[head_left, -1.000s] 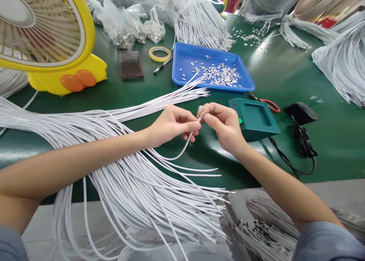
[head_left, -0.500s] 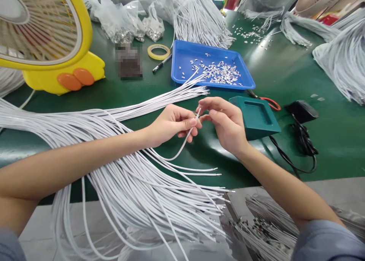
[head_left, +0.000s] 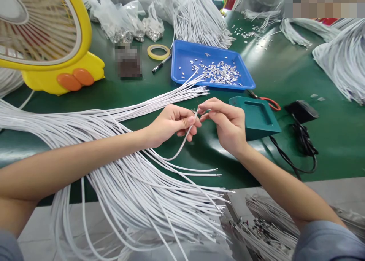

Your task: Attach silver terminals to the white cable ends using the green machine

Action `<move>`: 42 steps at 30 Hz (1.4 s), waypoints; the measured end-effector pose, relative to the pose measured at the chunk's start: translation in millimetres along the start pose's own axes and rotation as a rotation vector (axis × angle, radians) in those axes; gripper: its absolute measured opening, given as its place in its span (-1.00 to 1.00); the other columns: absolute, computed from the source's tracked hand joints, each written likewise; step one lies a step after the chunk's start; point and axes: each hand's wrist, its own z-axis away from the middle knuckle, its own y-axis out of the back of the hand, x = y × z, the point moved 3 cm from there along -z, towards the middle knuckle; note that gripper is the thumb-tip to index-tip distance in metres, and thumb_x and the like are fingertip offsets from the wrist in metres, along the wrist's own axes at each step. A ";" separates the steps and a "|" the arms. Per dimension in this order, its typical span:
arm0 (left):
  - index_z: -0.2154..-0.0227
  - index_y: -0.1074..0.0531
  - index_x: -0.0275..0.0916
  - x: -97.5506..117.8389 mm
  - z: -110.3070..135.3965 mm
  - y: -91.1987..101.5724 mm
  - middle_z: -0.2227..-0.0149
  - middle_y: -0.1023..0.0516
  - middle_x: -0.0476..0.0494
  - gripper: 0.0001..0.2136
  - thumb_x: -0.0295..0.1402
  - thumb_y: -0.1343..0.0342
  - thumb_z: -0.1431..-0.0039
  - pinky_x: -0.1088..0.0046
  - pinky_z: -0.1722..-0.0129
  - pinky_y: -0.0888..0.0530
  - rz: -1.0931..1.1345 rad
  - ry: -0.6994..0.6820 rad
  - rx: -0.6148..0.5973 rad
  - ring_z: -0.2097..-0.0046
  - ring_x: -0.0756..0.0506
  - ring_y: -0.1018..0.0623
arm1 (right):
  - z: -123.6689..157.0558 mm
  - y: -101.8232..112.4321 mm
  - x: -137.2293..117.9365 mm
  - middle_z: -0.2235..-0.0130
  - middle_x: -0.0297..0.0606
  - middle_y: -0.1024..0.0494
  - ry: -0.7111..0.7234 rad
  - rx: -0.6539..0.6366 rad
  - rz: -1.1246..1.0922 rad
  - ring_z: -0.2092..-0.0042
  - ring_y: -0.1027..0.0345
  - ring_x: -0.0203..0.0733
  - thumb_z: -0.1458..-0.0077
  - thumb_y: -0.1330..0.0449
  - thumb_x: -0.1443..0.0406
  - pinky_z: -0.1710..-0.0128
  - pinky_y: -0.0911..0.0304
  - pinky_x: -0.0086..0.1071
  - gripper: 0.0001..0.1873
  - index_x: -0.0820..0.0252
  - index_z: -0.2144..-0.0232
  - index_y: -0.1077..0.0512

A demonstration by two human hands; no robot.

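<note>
My left hand (head_left: 178, 124) pinches a single white cable (head_left: 182, 148) close to its tip, thumb on top and fingers curled beneath. At that tip thin wire ends stand out. The fingertips of my right hand (head_left: 225, 120) close around these ends, with the index finger bent over the tip; any small part between them is too hidden to make out. Under my left forearm a thick bundle of white cables (head_left: 137, 185) spreads over the table edge. Another bunch of cables (head_left: 159, 100) lies behind my left hand, its ends resting at the blue tray (head_left: 182, 50).
Small metal pieces (head_left: 224, 72) lie in the tray. A green device with a recess (head_left: 259, 116) stands right of my right hand, near red-handled pliers (head_left: 270, 102) and a black adapter (head_left: 302, 110). Yellow fan (head_left: 42, 76), tape roll (head_left: 158, 52) and pen (head_left: 161, 63) are at the left.
My right fingertips have closed in more tightly at the cable tip. The left hand keeps its grip on the cable, almost unmoved.
</note>
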 end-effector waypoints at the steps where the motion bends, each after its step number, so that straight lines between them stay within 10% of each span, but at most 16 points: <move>1: 0.46 -0.51 -0.39 0.0 -0.1 0.4 0.57 -0.51 -0.07 -0.73 -0.22 -0.31 -0.04 0.63 0.63 -0.22 0.001 0.000 0.004 0.57 0.06 -0.51 | -0.2 0.4 0.1 0.31 -0.31 -0.56 0.004 0.008 0.002 0.26 -0.42 -0.22 -0.10 -0.16 0.35 0.36 -0.37 -0.36 -0.78 0.04 0.35 -0.61; 14: 0.46 -0.51 -0.38 0.8 1.1 1.4 0.55 -0.54 -0.08 -0.66 -0.12 -0.32 0.00 0.62 0.60 -0.33 -0.100 -0.006 0.033 0.55 0.04 -0.53 | 0.5 -0.9 2.5 0.31 -0.29 -0.56 -0.133 -0.082 -0.056 0.27 -0.44 -0.22 -0.13 -0.21 0.08 0.28 -0.43 -0.35 -0.75 0.09 0.33 -0.58; 42: 0.52 -0.51 -0.40 1.7 -0.3 -0.7 0.56 -0.56 -0.10 -0.67 -0.17 -0.40 0.10 0.61 0.56 -0.45 -0.066 -0.044 0.023 0.54 0.02 -0.56 | -1.1 -3.9 -5.4 0.41 -0.33 -0.49 -0.035 -0.094 0.084 0.34 -0.37 -0.29 -0.08 -0.29 0.25 0.35 -0.31 -0.42 -0.86 0.17 0.48 -0.51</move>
